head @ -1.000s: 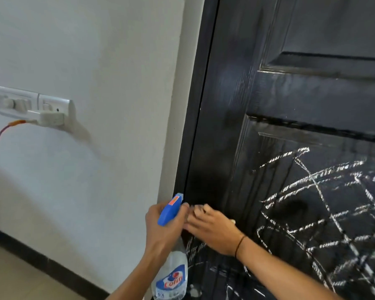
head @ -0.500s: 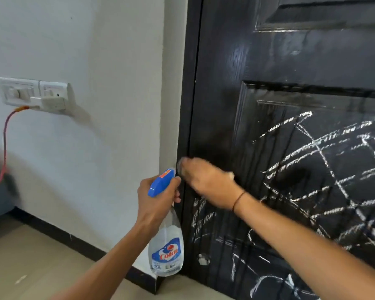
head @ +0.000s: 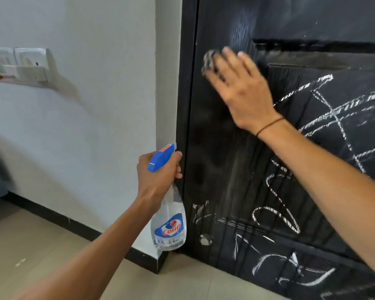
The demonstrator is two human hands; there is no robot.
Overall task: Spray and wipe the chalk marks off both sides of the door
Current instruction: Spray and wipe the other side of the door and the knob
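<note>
- Since half a second ago, the right hand [head: 243, 92] has been sliding up the door [head: 290, 29], from beside the spray head to a spot just under the upper panel edge, near the door's left side.
- Its fingers [head: 232, 61] are lying mostly straight and spread, pressing a small crumpled cloth [head: 208, 61] flat against the black wood; the cloth is peeking out past the fingertips, blurred.
- Left hand [head: 158, 174] is gripping the neck of the Colin spray bottle [head: 169, 226], fingers curled around it under the blue trigger head [head: 160, 158], the bottle hanging upright just beside the door frame [head: 186, 105].
- Chalk marks [head: 325, 109] are covering the panel right of and below the wiping hand, while the strip beneath the hand is looking smeared and mostly bare.
- A switch plate [head: 28, 61] is sitting on the white wall [head: 95, 83] to the left.
</note>
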